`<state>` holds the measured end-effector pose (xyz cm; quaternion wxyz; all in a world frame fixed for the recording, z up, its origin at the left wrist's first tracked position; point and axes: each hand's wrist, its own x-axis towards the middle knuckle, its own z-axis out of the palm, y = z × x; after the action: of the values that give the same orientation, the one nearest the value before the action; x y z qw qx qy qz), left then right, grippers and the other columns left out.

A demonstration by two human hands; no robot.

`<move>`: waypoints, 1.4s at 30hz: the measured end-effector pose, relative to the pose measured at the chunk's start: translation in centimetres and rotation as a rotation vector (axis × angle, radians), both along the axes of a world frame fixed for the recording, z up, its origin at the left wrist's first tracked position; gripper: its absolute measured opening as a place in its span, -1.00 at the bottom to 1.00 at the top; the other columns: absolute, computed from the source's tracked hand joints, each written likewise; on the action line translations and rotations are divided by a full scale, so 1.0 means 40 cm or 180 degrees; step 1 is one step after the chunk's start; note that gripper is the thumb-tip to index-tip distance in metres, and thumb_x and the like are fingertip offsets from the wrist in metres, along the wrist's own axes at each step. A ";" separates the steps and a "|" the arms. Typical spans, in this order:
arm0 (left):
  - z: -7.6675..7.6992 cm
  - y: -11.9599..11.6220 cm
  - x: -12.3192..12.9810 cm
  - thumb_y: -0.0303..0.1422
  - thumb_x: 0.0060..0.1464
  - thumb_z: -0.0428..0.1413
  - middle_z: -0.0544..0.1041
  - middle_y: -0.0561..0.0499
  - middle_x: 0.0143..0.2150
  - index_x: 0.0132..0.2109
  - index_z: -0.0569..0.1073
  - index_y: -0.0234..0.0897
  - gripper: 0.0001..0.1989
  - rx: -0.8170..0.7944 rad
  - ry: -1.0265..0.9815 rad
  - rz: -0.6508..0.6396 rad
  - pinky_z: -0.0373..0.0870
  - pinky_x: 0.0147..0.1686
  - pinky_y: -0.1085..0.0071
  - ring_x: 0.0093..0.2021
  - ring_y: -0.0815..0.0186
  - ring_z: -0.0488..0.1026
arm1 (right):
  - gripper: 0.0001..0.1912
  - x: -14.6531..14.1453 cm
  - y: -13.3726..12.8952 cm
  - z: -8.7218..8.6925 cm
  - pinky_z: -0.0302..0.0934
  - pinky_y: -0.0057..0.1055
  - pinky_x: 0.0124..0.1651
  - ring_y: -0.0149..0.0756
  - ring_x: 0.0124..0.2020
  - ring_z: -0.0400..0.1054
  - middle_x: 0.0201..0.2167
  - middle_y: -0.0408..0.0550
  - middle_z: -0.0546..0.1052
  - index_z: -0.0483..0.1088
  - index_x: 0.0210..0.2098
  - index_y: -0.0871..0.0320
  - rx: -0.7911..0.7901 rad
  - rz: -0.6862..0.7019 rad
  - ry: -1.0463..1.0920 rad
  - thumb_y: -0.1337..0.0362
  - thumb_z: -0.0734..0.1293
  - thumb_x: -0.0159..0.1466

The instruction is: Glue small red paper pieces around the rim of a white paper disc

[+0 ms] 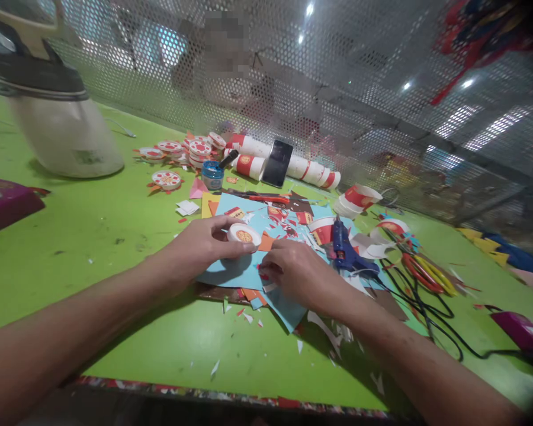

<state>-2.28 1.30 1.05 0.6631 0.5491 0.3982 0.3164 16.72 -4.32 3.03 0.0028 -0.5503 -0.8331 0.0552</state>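
Note:
My left hand (217, 239) holds a small white paper disc (243, 235), a cup bottom with a red and gold print, between thumb and fingers. Just right of it, my right hand (288, 266) is closed with its fingertips pinched together over the light blue paper (231, 274). A bit of red shows at those fingertips, too small to make out. Orange paper and red and white scraps lie between and beyond the hands. A blue glue gun (349, 251) rests right of my right hand, beside a cut red and white cup (323, 229).
Stacked paper cups (249, 167), a phone (278, 163), a blue jar (212, 176) and decorated discs (166, 180) stand behind. Scissors (429, 274) and black cables lie right. A large jug (66, 118) is at left, before a perforated metal screen (293, 77).

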 end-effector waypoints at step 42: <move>0.009 -0.023 0.002 -0.34 -0.22 0.42 0.63 -0.08 -0.10 0.06 0.39 -0.20 -0.35 -0.0187 -0.0171 -0.0817 0.49 -0.05 0.18 -0.07 0.12 0.55 | -0.78 0.063 -0.047 0.012 0.39 -0.49 -0.47 -0.40 -0.55 0.50 -0.49 -0.04 0.60 0.52 -0.44 0.28 -0.1762 -0.1431 0.5012 0.23 0.53 0.08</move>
<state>-2.21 0.36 1.40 0.7243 0.5673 0.3159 0.2318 19.23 -6.21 3.51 0.4560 -0.4844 -0.4166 0.6195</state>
